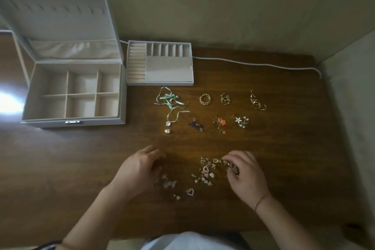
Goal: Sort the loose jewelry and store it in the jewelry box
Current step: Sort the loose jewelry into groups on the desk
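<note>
Your dark brown wooden table (284,148) carries everything. At its far left stands the pale grey jewelry box (73,95), lid up, its cream-lined base divided into six open compartments. Just to the right of it, touching its corner, sits the removable grey tray (160,63) with a column of ring rolls on its left side and a row of narrow slots along the back. A white cable (253,64) runs along the table's far edge behind the tray.

In front of the tray you have small sorted groups laid apart: a mint-green ribbon necklace (171,103) with clear stones, then a coiled gold ring (205,99), a gold wire ear cuff (225,99) and a larger twisted gold wire piece (256,101). A nearer row holds a purple earring pair (196,125), orange star earrings (220,124) and white flower earrings with pearls (241,121).

Nearest you lies the unsorted pile of loose gold and pink jewelry (206,174), with a small pearl heart charm (190,191) off to its left.

Your left hand (140,166) rests on the table beside the pile, fingers loosely curled; you cannot tell whether it holds anything. Your right hand (244,170) pinches a beaded gold piece (231,165) at the pile's right edge.
</note>
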`<state>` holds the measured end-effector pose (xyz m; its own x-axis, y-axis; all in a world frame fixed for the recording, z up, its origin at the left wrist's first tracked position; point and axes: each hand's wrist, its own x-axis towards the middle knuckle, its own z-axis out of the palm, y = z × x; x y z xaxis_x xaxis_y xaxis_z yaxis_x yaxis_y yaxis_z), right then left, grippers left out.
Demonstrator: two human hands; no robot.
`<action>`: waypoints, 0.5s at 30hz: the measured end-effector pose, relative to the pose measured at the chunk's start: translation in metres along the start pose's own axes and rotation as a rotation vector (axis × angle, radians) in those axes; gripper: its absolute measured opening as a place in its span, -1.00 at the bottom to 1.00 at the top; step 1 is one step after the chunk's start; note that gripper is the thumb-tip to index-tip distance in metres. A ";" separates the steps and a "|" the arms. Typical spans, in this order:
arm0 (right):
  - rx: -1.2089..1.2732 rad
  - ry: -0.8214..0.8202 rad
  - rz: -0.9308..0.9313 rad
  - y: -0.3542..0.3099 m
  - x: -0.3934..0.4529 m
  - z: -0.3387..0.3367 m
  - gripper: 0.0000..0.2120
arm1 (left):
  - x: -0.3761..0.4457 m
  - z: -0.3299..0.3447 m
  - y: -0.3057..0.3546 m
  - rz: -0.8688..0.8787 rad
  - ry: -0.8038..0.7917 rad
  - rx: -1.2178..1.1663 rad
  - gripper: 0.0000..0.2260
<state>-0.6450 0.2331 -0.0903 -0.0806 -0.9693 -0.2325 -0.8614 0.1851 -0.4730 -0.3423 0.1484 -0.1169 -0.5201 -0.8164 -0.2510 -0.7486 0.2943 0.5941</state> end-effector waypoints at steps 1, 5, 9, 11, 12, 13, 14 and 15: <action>-0.058 -0.011 -0.092 -0.005 -0.004 0.007 -0.71 | 0.000 0.001 -0.001 0.009 -0.010 0.001 -0.71; -0.097 -0.031 -0.264 -0.033 0.001 0.024 -0.76 | -0.004 0.005 -0.001 0.054 -0.011 -0.010 -0.74; -0.169 -0.120 -0.344 -0.068 0.004 0.046 -0.73 | -0.016 0.006 -0.016 -0.009 0.100 -0.001 -0.73; -0.211 -0.165 -0.352 -0.083 0.007 0.056 -0.70 | -0.022 0.004 -0.021 -0.014 0.112 0.005 -0.75; -0.228 -0.197 -0.341 -0.090 0.007 0.061 -0.68 | -0.025 0.004 -0.024 -0.002 0.107 0.013 -0.76; -0.242 -0.224 -0.327 -0.096 0.008 0.065 -0.66 | -0.028 0.003 -0.025 0.018 0.096 0.028 -0.77; -0.256 -0.234 -0.320 -0.101 0.008 0.068 -0.64 | -0.031 0.003 -0.025 0.036 0.080 0.043 -0.77; -0.268 -0.232 -0.312 -0.105 0.009 0.071 -0.62 | -0.034 0.004 -0.025 0.052 0.068 0.055 -0.76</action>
<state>-0.5194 0.2167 -0.1024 0.2910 -0.9044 -0.3122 -0.9281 -0.1876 -0.3217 -0.3072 0.1703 -0.1262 -0.5307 -0.8309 -0.1672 -0.7439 0.3621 0.5617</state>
